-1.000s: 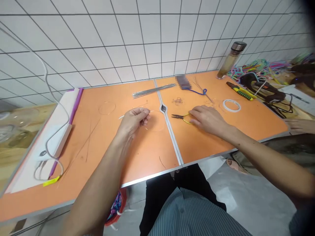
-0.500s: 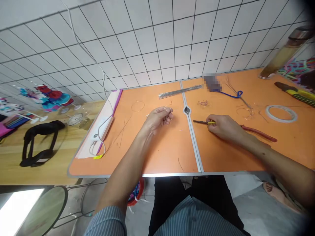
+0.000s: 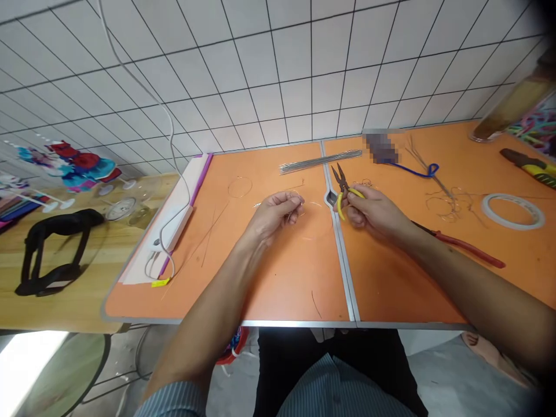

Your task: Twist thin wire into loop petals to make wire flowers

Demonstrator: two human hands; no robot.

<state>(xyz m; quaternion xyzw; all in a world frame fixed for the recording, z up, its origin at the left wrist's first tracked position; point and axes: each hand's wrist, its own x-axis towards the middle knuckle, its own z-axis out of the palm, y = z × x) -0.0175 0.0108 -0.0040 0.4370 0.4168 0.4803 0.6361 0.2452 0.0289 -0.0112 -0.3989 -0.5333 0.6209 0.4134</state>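
My left hand (image 3: 280, 213) pinches a thin wire (image 3: 303, 204) bent into loops, just left of the metal seam of the orange table (image 3: 278, 289). My right hand (image 3: 369, 211) is wrapped round a pair of yellow-handled pliers (image 3: 343, 184), over the seam. The jaws of the pliers stand apart, point up and away from me, and touch nothing. A wire ring (image 3: 240, 187) lies on the table left of my left hand. Behind both hands rests a bundle of straight metal wires (image 3: 321, 161).
Red-handled pliers (image 3: 469, 248) lie beside my right forearm. Further right are a white ring-shaped roll (image 3: 513, 211), tangled wire (image 3: 447, 205), a yellow-black tool (image 3: 538, 174) and a tall bottle (image 3: 512, 104). A white power strip (image 3: 171, 229) with a cable sits at left. A tiled wall closes the back.
My right hand has lifted the yellow-handled pliers off the table, moved them left and turned their jaws upward and open. My left hand still pinches the wire in nearly the same place.
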